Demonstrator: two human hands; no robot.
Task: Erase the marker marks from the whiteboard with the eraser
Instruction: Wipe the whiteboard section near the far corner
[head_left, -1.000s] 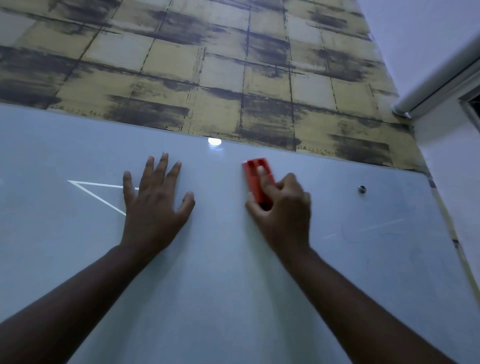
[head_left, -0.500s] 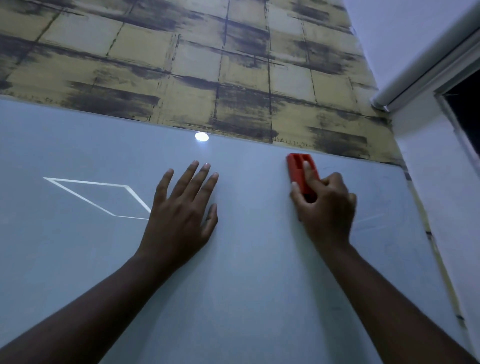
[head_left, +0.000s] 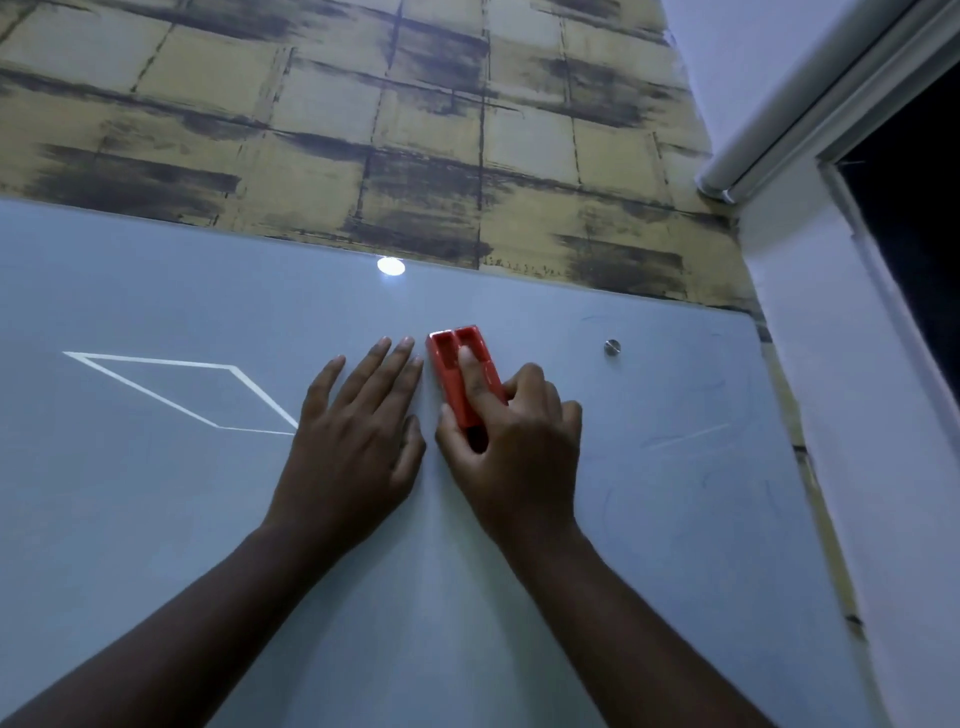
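Head view, looking up along the whiteboard (head_left: 208, 519). Right hand (head_left: 514, 447) grips the red eraser (head_left: 457, 364): forefinger laid along its back, thumb on the near side, other fingers curled against the far side. Eraser sits flat on the board near the top edge, long axis pointing up and slightly left. Left hand (head_left: 358, 441) lies palm-down on the board, fingers straight and spread a little, just beside the right hand; its fingertips come close to the eraser's left edge, contact not clear.

Marks seen: a white-outlined parallelogram (head_left: 176, 389) to the left, its lower right corner hidden under the left hand. Faint thin strokes (head_left: 685, 436) to the right of the right hand, below a small metal stud (head_left: 613, 346). A bright spot of light (head_left: 390, 266) sits at the board's upper edge; a reflection, likely, not a mark.

Judgement: wiping is under way, with the bold outline untouched.

Doing it well:
- Keep the pad flat, pressure through the forefinger, so the whole face cleans and no edge skips.
- Use overlapping passes across each line, not along it.
- Lift the left hand off the outline before the eraser reaches it, and brace on bare board instead.
- Steer round the stud on the right.
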